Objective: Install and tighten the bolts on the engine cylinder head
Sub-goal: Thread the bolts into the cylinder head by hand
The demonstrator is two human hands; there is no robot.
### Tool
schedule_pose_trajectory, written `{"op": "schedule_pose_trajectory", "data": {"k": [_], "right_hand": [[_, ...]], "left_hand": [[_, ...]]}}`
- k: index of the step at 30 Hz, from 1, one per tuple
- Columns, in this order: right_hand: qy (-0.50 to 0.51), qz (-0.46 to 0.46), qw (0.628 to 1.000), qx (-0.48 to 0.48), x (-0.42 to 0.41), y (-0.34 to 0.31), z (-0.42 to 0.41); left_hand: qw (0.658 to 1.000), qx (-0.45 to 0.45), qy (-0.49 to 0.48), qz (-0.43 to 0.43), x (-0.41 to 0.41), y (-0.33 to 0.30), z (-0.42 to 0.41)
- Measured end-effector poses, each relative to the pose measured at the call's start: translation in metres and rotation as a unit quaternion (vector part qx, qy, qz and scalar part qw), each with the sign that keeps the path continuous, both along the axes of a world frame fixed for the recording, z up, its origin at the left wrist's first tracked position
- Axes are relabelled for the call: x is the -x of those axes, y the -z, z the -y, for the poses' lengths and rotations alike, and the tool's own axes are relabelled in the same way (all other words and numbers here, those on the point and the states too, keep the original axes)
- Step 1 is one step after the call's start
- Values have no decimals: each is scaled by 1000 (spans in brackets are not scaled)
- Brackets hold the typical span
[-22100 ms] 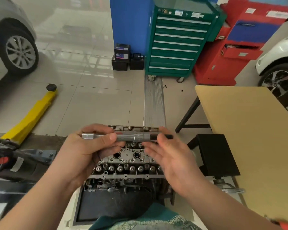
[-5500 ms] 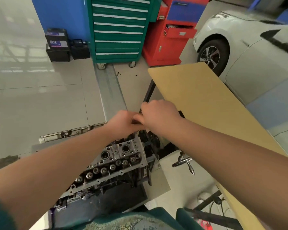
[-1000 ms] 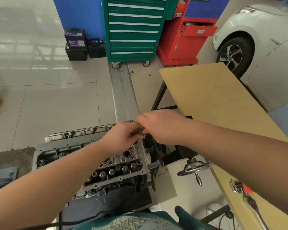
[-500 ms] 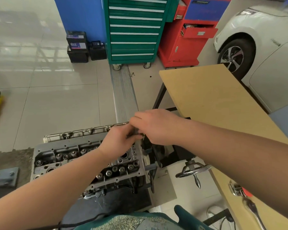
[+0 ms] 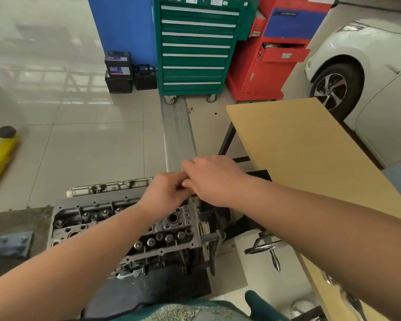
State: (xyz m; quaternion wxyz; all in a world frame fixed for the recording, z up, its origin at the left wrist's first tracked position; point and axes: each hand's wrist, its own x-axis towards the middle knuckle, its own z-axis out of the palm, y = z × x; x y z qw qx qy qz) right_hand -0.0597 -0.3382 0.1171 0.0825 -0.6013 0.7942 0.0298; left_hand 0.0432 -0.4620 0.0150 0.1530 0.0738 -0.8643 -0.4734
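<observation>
Both hands meet above the far right corner of the cylinder head (image 5: 125, 228). My left hand (image 5: 164, 195) has its fingers curled inward around something small and dark at the point where the two hands touch; I cannot make out what it is. My right hand (image 5: 214, 179) lies over the left hand's fingertips with its knuckles up and its fingers bent down toward that same spot, but whether it is clamped on anything I cannot tell, since its own back hides the grip.

I see the cylinder head sitting on a dark stand (image 5: 148, 290) directly in front of me, tilted so its right end is nearer my body. Its top face shows rows of round valve openings and bolt holes, and my left forearm crosses over its middle.

To my right runs a tan worktop (image 5: 299, 147), with a chrome hand wheel (image 5: 264, 246) just beside its near edge. Across the tiled floor (image 5: 90, 147) stand a green tool cabinet (image 5: 195, 47), a red cabinet (image 5: 271, 66) next to it and two black batteries (image 5: 130, 75) to its left. A white car (image 5: 361, 66) is parked at far right, and a yellow jack handle (image 5: 0, 156) lies at far left.
</observation>
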Motion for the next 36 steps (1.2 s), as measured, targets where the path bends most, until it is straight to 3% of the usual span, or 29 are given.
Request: {"op": "schedule_pose_trajectory", "data": {"k": [3,6,10,15,19,23,26,29,33,36], "right_hand": [[8,-1,1000,13,-3,5,-4],[97,-2,995,20,-9,12,-1],[127,-1,992,25,-11,11,8],[-7,54,998,8,6,4,-1],[-84,9,996,-4,16,10,-9],[-14,20,999,46,9,22,-10],[73,39,993,80,-4,30,-9],[88,6,992,89,-8,30,-6],[29,-22,996,82,3,18,-4],[-19,77,995,65,16,13,-9]], "left_hand": [[998,8,49,34,2,-12,6],[987,28,117,110,12,-17,21],[982,4,112,151,12,-19,25],[995,-13,-19,99,-2,1,13],[994,-24,-71,85,-9,17,-1],[997,28,-56,40,-8,16,-12],[997,11,21,75,-4,2,3],[991,33,78,104,0,-7,13],[998,32,-37,29,-2,9,-5],[990,-7,-142,-3,-5,23,-26]]}}
